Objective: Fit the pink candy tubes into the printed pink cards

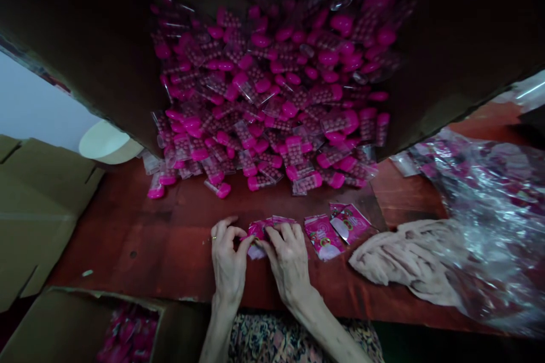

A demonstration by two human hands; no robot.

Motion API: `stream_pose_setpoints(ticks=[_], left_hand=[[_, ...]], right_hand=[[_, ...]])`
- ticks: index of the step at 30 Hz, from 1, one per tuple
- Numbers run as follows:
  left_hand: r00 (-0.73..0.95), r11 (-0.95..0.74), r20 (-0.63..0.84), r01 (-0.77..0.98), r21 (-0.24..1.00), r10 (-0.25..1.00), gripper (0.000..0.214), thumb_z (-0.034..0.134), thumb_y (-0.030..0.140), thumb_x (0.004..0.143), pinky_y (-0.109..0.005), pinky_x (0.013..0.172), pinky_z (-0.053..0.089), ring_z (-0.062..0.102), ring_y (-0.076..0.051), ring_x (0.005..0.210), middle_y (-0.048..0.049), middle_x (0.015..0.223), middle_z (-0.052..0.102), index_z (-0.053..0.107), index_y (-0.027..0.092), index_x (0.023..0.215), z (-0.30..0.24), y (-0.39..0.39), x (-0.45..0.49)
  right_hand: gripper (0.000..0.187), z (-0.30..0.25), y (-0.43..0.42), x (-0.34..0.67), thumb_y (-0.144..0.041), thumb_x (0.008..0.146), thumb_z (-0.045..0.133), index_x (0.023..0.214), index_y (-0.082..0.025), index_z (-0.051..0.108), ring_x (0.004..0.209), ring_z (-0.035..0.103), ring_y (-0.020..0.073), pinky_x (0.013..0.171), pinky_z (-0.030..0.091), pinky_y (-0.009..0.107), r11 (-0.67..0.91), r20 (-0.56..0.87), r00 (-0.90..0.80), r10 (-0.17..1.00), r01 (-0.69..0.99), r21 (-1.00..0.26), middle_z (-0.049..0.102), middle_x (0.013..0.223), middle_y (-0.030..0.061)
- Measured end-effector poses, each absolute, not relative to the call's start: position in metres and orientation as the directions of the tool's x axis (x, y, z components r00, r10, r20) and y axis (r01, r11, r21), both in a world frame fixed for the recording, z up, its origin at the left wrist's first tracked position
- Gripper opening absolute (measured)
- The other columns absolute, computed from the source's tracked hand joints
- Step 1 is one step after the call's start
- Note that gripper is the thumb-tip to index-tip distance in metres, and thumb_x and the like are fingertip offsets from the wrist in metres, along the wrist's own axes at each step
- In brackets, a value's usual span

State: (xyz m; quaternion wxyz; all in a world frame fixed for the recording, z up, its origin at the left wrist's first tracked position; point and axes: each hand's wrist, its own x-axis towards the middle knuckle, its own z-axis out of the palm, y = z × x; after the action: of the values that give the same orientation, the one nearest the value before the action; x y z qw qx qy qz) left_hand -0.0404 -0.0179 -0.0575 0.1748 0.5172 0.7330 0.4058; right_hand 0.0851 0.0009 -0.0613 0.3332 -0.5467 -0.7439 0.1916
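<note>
Both of my hands are at a small pile of pink printed packets [258, 229] near the table's front. My left hand [229, 258], a ring on one finger, pinches a packet's left edge between thumb and fingers. Over the right part of the same packets lies my right hand [290, 264], its thumb and fingertips closed on them and partly hiding them. Just to the right, more pink packets [326, 238] rest flat on the wood. Beyond my hands, a big heap of clear tubes with bright pink caps and small round balls [272, 119] spills onto the table.
A large dark open carton [443, 68] surrounds the heap. On the right lie a crumpled pale cloth [404, 258] and a clear plastic bag [502, 210] with pink contents. At lower left, an open box [55, 323] holds pink items. A white round container [106, 144] stands behind flattened cardboard [38, 204].
</note>
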Motion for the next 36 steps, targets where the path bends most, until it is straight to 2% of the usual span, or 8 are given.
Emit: stream_pose_setpoints(ticks=[3,5,10,16,23,26,29,36], left_hand=[[-0.458,0.176,0.046,0.429,0.886,0.888,0.013,0.065,0.025,0.072,-0.033,0.074,0.045,0.056,-0.019,0.075,-0.0006,0.074,0.058,0.055,0.020,0.066,-0.049,-0.019,-0.041],[-0.458,0.202,-0.044,0.303,0.931,0.888,0.012,0.066,0.025,0.070,-0.029,0.066,0.046,0.057,-0.016,0.067,0.0012,0.070,0.059,0.056,0.019,0.074,-0.044,-0.018,-0.041],[-0.444,0.260,-0.190,0.102,0.960,0.876,0.049,0.073,0.019,0.061,-0.027,0.071,0.045,0.059,-0.015,0.073,0.0007,0.078,0.063,0.055,0.018,0.107,-0.043,-0.014,-0.041],[-0.309,0.190,-0.138,0.145,0.971,0.941,0.018,0.068,0.022,0.069,-0.025,0.071,0.044,0.058,-0.016,0.080,-0.0022,0.086,0.062,0.069,0.019,0.087,-0.036,-0.011,-0.039],[-0.315,0.087,-0.119,-0.114,0.990,0.942,0.005,0.067,0.017,0.071,-0.021,0.065,0.043,0.054,-0.012,0.070,0.0010,0.071,0.059,0.068,0.018,0.066,-0.022,-0.004,-0.023],[-0.346,0.067,-0.150,-0.239,0.969,0.926,0.006,0.070,0.016,0.068,-0.019,0.062,0.042,0.053,-0.010,0.066,0.0019,0.068,0.058,0.068,0.018,0.063,-0.017,-0.003,-0.013],[-0.332,0.093,-0.236,-0.394,0.915,0.913,0.006,0.071,0.021,0.067,-0.018,0.057,0.042,0.051,-0.008,0.059,0.0023,0.062,0.058,0.069,0.018,0.063,-0.011,-0.002,-0.005],[-0.380,0.136,-0.397,-0.556,0.820,0.835,0.014,0.076,0.029,0.061,-0.018,0.055,0.045,0.052,-0.008,0.053,0.0009,0.059,0.063,0.070,0.017,0.061,-0.006,-0.001,0.011]], right_hand=[[0.015,-0.052,0.005,0.089,-0.022,0.084,0.058,0.097,-0.016,0.065,0.085,0.048,0.0243,0.073,0.046,0.037,0.315,0.266,-0.173,0.948,0.618,-0.720,0.061,0.088,0.0100],[0.006,-0.048,0.008,0.092,-0.020,0.082,0.061,0.086,-0.018,0.066,0.083,0.051,0.0220,0.073,0.046,0.034,0.311,0.250,-0.185,0.950,0.557,-0.770,0.062,0.083,0.0064],[0.015,-0.049,0.013,0.100,-0.019,0.084,0.057,0.070,-0.018,0.060,0.070,0.055,0.0174,0.065,0.045,0.028,0.220,0.163,-0.161,0.973,0.458,-0.861,0.061,0.068,0.0012],[0.017,-0.047,0.011,0.107,-0.025,0.086,0.053,0.072,-0.018,0.061,0.063,0.057,0.0142,0.058,0.044,0.023,0.108,0.047,-0.165,0.985,0.383,-0.917,0.060,0.068,0.0001],[0.016,-0.028,0.009,0.108,-0.028,0.079,0.063,0.091,-0.019,0.063,0.079,0.061,0.0167,0.069,0.047,0.025,0.083,0.029,-0.192,0.981,0.283,-0.955,0.067,0.086,0.0029],[0.010,-0.024,0.007,0.107,-0.026,0.077,0.064,0.071,-0.019,0.061,0.063,0.056,0.0139,0.057,0.044,0.023,0.089,0.046,-0.158,0.986,0.273,-0.958,0.061,0.067,-0.0018],[0.032,-0.020,0.004,0.105,-0.024,0.084,0.053,0.053,-0.019,0.048,0.049,0.045,0.0106,0.046,0.035,0.021,0.149,0.116,-0.127,0.985,0.300,-0.942,0.046,0.051,-0.0046],[0.041,-0.007,0.002,0.104,-0.027,0.091,0.042,0.052,-0.019,0.045,0.045,0.039,0.0093,0.043,0.031,0.021,0.318,0.271,-0.170,0.947,0.387,-0.866,0.038,0.051,-0.0043]])
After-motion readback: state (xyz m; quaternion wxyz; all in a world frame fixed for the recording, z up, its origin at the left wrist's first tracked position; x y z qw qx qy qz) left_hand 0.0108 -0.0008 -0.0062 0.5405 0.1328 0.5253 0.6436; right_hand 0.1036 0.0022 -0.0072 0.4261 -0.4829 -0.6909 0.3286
